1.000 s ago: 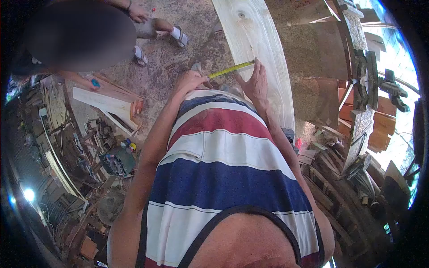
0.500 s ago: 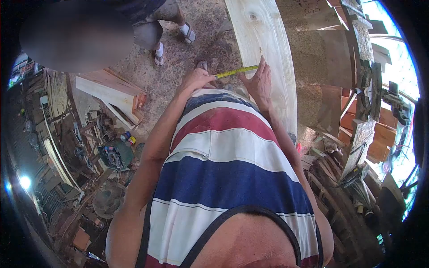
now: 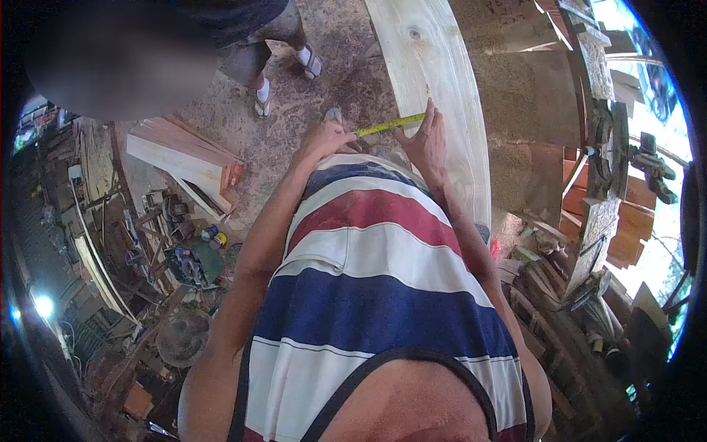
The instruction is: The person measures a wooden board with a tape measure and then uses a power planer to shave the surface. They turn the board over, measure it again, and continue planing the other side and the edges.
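Observation:
A yellow tape measure blade (image 3: 390, 126) stretches between my hands, tilted slightly up to the right. Its left end is in my left hand (image 3: 324, 141), whose fingers are closed around it; the case is hidden or too small to make out. My right hand (image 3: 427, 144) lies at the left edge of a long pale wooden plank (image 3: 438, 62), fingers stretched out and thumb apart. The blade's right end meets this hand beside the index finger. A dark knot and a small brown mark show on the plank.
A person in sandals (image 3: 309, 62) stands at the upper left. Stacked cut boards (image 3: 184, 158) lie on the floor at left. Brown sheet boards (image 3: 515, 103) are right of the plank. Scrap wood, tools and a round fan-like object (image 3: 183, 337) clutter the lower left.
My view has shifted slightly, and both hands appear a little lower. The tape blade stays stretched between them. The other person's feet look nearly unchanged.

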{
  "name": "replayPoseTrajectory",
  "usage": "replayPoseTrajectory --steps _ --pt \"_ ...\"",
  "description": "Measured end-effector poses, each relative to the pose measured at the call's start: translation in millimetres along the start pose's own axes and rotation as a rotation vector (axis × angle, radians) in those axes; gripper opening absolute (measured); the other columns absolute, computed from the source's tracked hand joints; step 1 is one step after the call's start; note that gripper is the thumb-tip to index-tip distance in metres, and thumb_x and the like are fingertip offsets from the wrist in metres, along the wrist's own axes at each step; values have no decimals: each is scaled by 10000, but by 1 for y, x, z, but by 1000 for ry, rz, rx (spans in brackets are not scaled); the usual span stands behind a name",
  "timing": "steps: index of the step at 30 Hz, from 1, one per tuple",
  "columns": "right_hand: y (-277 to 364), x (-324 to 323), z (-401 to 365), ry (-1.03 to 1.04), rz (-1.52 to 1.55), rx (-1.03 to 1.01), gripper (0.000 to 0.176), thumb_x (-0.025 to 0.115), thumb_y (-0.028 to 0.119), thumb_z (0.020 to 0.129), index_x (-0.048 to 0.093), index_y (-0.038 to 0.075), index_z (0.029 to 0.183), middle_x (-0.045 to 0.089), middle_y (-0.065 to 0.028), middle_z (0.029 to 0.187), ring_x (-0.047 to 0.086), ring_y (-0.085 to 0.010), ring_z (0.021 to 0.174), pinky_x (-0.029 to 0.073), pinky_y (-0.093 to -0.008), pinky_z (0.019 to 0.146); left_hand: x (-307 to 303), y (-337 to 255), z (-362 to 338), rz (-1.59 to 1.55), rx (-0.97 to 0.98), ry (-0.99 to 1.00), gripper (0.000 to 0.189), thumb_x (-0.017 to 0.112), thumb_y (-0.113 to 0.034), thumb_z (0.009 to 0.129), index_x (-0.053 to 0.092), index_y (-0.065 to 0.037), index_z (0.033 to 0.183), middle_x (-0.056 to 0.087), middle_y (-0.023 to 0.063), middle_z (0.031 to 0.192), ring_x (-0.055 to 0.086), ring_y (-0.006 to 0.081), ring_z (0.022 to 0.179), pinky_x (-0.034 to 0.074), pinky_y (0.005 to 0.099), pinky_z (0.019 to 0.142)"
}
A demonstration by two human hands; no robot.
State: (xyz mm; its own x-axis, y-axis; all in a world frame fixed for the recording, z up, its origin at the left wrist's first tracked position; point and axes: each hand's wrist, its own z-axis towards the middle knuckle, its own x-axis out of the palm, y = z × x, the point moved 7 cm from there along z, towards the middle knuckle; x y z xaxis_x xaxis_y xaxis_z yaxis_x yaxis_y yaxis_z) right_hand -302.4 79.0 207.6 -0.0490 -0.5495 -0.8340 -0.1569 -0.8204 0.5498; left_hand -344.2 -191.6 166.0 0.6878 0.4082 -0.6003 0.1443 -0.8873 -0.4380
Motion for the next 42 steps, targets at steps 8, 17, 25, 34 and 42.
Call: replayPoseTrajectory --steps 8,17,25,34,42 --pt "-58 -16 -35 103 -116 208 1202 893 469 803 191 -25 1645 346 -375 1575 392 -524 1447 373 -572 1180 3 10 -3 -63 1 -6 466 728 -542 894 801 -82 887 741 142 787 716 299 752 535 434 709" --pt "-130 -22 -97 273 -324 545 1475 989 539 591 122 91 1698 144 -435 1657 208 -632 1519 268 -648 1239 -16 -11 31 -82 246 -47 351 621 -363 999 713 -41 895 651 163 725 616 285 664 456 450 638" --pt "-133 -21 -89 242 -256 712 1506 1057 384 494 183 176 1702 84 -420 1682 205 -683 1488 295 -772 1127 -23 -104 140 21 309 -76 256 580 -246 972 688 -19 1018 712 157 831 681 298 765 528 435 748" --pt "-134 -23 -89 164 -247 738 1463 1053 302 481 240 211 1694 104 -381 1703 196 -661 1508 307 -750 1118 -13 -235 187 506 677 -479 227 625 -249 1008 658 -76 1151 602 182 1206 613 390 1145 555 526 889" --pt "-148 1 -91 -26 -312 671 833 677 187 938 291 225 1675 139 -383 1690 209 -642 1517 247 -760 1181 11 -224 190 705 768 -789 368 668 -330 997 637 -135 1308 594 152 1371 598 359 1231 520 522 989"
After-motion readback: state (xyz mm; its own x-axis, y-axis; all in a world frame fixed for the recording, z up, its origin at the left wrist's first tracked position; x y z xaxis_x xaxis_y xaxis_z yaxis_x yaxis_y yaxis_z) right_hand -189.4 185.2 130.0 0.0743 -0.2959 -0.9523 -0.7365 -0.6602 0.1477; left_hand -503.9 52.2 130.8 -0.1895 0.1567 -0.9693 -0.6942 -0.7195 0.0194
